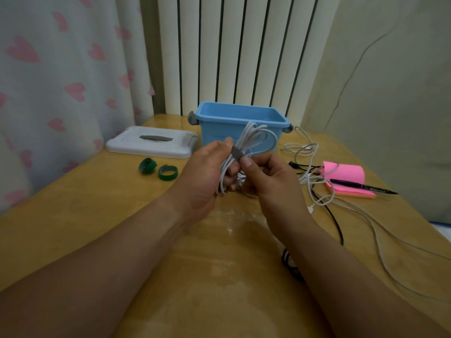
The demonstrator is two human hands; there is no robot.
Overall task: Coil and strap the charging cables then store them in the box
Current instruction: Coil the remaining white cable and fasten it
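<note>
**Coil held, strap pinched**

My left hand (207, 172) curls its fingers round the coiled white cable (256, 137). My right hand (266, 181) pinches the grey strap (237, 153) around its middle, above the table (219, 276). Behind stands the open blue box (234, 121), with its white lid (151, 142) to the left, before a radiator (231, 57) and a curtain (61, 69).

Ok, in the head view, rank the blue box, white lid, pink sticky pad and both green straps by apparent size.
1. blue box
2. white lid, similar width but flatter
3. pink sticky pad
4. rolled green strap and open green strap: alike, not ranked
</note>
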